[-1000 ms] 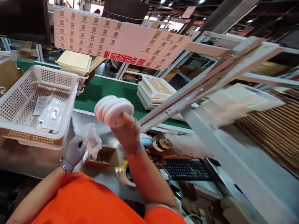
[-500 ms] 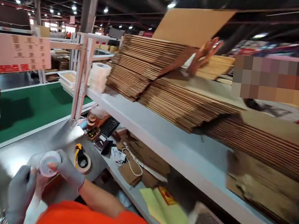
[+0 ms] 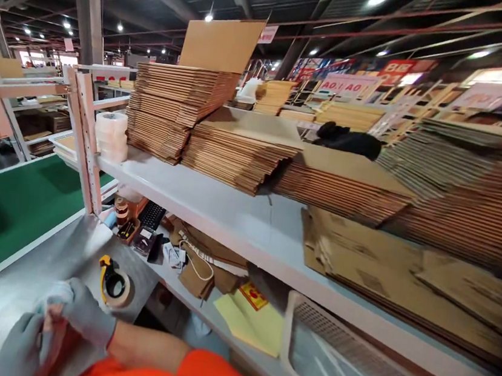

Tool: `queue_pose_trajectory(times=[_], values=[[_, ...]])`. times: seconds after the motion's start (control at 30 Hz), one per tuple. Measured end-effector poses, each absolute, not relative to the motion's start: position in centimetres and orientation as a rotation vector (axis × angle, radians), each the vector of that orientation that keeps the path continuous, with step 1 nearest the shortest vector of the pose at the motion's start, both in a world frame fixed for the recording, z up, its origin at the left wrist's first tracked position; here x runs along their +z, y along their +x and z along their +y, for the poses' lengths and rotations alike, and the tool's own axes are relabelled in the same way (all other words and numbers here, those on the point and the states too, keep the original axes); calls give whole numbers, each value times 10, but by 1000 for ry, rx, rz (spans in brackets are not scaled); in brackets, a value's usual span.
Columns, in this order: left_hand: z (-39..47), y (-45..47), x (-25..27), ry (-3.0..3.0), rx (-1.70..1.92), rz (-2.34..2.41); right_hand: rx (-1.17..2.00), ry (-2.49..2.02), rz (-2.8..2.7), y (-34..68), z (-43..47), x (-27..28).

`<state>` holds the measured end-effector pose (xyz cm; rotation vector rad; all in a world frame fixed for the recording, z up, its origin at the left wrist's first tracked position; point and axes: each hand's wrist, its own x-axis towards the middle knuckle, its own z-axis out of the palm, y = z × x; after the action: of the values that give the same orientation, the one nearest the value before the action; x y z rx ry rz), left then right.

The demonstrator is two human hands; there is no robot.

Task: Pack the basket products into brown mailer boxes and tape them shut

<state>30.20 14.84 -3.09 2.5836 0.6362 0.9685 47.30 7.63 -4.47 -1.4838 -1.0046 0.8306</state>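
Observation:
Both hands wear grey gloves with bare fingertips and meet low at the left, over the metal table [image 3: 139, 278]. My right hand [image 3: 86, 314] is closed round the top of a whitish, plastic-wrapped round container [image 3: 58, 292]. My left hand [image 3: 24, 340] grips it from below and the left, its fingers bent. Fingers and blur hide most of the container, so its contents cannot be made out. Just right of my right hand, a yellow-and-black tape dispenser [image 3: 106, 274] with a tape roll [image 3: 121, 297] lies on the metal table.
A white shelf [image 3: 212, 207] bears stacks of flat cardboard boxes [image 3: 174, 105] and clear tape rolls [image 3: 111, 134]. Beneath lie a keyboard [image 3: 152, 215], a white cable [image 3: 198, 261], yellow paper [image 3: 247, 325] and a white plastic basket [image 3: 290, 339]. Left runs a green conveyor belt [image 3: 24, 209].
My view has swung right, so the shelf and table appear further left. The container has turned in my hands; its round lid, visible earlier, is now mostly covered by my right hand.

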Motion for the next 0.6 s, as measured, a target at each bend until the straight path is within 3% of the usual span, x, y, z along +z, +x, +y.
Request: queue_pose_trajectory(times=[0.17,0.3,0.6], values=[[131,303,-12,2715,1053,651,815,-1405,-1199,472,65,-34],[109,305,-4,2686,1023,630,829,-1517,-993,466,64,-30],[114,296,13,2135,969,947,879,-1360,-1421,496,84,0]])
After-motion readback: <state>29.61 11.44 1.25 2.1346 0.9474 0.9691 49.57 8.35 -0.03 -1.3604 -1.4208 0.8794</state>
